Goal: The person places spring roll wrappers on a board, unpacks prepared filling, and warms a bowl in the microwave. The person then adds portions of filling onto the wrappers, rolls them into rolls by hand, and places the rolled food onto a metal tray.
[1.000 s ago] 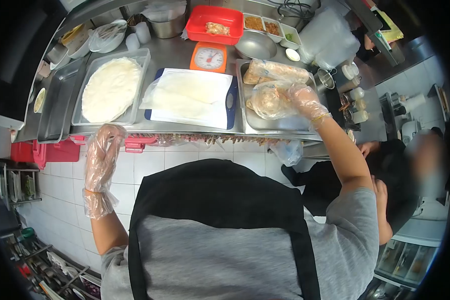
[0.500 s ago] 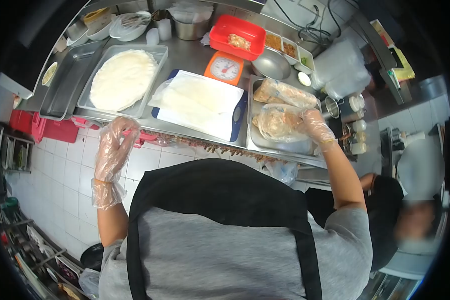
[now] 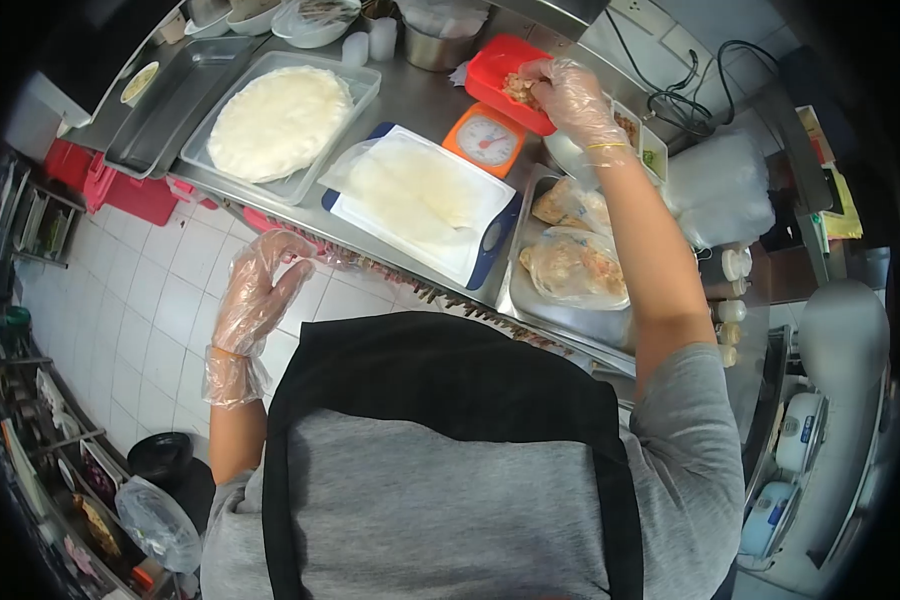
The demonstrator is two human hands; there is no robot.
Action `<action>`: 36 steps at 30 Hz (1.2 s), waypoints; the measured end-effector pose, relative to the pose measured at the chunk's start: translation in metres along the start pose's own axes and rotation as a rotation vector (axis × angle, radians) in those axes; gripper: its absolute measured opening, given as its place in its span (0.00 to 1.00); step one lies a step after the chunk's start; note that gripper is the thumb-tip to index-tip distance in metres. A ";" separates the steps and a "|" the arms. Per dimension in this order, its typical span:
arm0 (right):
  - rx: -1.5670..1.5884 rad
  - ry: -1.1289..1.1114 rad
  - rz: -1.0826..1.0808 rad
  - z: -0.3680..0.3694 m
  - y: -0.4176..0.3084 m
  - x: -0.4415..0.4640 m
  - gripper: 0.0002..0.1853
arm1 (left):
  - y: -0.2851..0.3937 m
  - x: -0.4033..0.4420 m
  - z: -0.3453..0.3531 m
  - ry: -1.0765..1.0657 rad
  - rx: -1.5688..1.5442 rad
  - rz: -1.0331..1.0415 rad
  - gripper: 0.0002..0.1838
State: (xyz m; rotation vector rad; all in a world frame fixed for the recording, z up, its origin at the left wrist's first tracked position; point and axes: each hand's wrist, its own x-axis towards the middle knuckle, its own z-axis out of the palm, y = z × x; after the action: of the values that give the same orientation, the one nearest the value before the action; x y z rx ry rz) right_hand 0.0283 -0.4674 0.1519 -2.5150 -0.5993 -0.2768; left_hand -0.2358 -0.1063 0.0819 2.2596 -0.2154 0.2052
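In a clear plastic glove, my right hand (image 3: 570, 97) reaches into the red tray (image 3: 493, 62), its fingers closed at the chopped filling (image 3: 521, 90); whether they hold some is hidden. My left hand (image 3: 267, 285), gloved too, hovers before the counter edge with fingers curled apart and nothing in it. An orange scale (image 3: 486, 142) stands below the red tray. Thin translucent sheets (image 3: 400, 190) lie on a white board with blue ends (image 3: 491, 236). Bagged food (image 3: 575, 268) rests in a metal tray (image 3: 610, 325) under my right forearm. A round white sheet stack (image 3: 280, 123) fills a clear tray (image 3: 369, 88).
An empty dark metal tray (image 3: 175, 105) sits at the counter's left. Small containers (image 3: 653, 153) and a bundle of plastic bags (image 3: 722, 185) are at the right, with seasoning jars (image 3: 732, 310) nearer. Black cables (image 3: 685, 100) hang at the back wall.
My right hand has left the bagged food and moved up and left to the red tray. My left hand stays near the counter edge. The view has turned, and the other person is out of sight.
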 end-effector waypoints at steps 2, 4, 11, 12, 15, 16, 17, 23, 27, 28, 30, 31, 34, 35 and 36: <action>-0.113 0.020 -0.076 0.009 0.002 0.002 0.15 | -0.002 -0.008 0.001 0.022 -0.001 -0.023 0.10; -0.236 -0.041 -0.030 0.001 -0.013 -0.001 0.14 | -0.002 -0.016 -0.001 0.036 -0.007 -0.052 0.11; 0.097 -0.097 0.092 -0.022 0.020 0.015 0.21 | -0.001 -0.024 -0.009 0.041 -0.005 -0.089 0.12; 0.241 -0.083 0.142 -0.024 0.017 0.013 0.23 | -0.003 -0.023 -0.009 0.037 -0.011 -0.086 0.12; 0.301 0.001 0.134 -0.046 0.009 0.003 0.24 | -0.004 -0.021 -0.010 0.025 -0.015 -0.065 0.12; 0.285 0.034 0.154 -0.050 0.006 0.001 0.23 | -0.004 -0.020 -0.010 0.022 -0.015 -0.057 0.12; 0.320 0.046 0.159 -0.053 0.009 0.003 0.23 | -0.005 -0.019 -0.011 0.015 -0.018 -0.051 0.12; 0.450 0.196 0.183 -0.061 -0.018 -0.007 0.10 | -0.010 -0.012 -0.015 -0.002 -0.033 -0.021 0.12; 0.346 0.164 0.098 -0.063 -0.020 -0.015 0.14 | -0.007 -0.008 -0.017 0.007 -0.052 -0.006 0.10; 0.321 0.136 0.113 -0.060 -0.028 -0.022 0.15 | -0.008 -0.007 -0.018 0.013 -0.056 -0.006 0.10; 0.334 0.074 0.103 -0.040 -0.042 -0.040 0.15 | -0.021 -0.006 -0.016 0.003 -0.038 -0.011 0.08; 0.372 0.043 0.079 -0.020 -0.046 -0.054 0.13 | -0.030 -0.004 -0.015 -0.002 -0.025 -0.016 0.07; 0.142 -0.043 -0.136 0.059 -0.041 -0.097 0.08 | -0.035 0.011 0.004 -0.007 0.037 0.102 0.06; 0.012 -0.095 -0.118 0.078 -0.050 -0.114 0.11 | -0.048 0.019 0.017 -0.081 0.086 0.110 0.07; -0.061 -0.183 -0.174 0.090 -0.062 -0.126 0.16 | -0.057 0.028 0.028 -0.155 0.136 0.121 0.07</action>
State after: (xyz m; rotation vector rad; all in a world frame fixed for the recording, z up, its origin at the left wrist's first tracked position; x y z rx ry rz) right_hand -0.1051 -0.4167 0.0654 -2.5681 -0.8977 -0.1297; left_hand -0.1938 -0.0937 0.0285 2.4015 -0.4326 0.1103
